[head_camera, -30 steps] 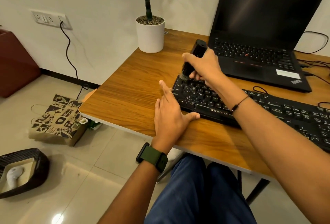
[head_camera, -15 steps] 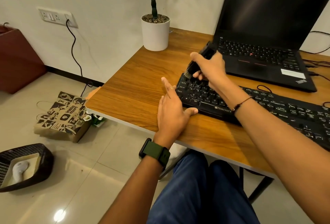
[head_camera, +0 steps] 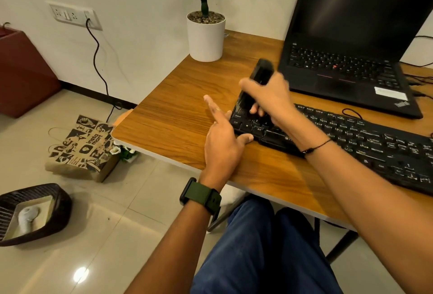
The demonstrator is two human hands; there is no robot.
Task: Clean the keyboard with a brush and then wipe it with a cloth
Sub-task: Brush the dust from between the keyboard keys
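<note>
A black keyboard lies slanted across the wooden desk. My right hand grips a black brush, whose bristles touch the keys at the keyboard's left end. My left hand rests flat on the desk against the keyboard's left edge, fingers straight and thumb along its front corner. No cloth is in view.
An open black laptop stands behind the keyboard, with cables to its right. A white plant pot sits at the desk's back left corner. On the floor lie a paper bag and a dark basket.
The brush has moved down the keyboard's left end towards the front rows. My left hand has stayed against the keyboard's edge. The view has shifted slightly.
</note>
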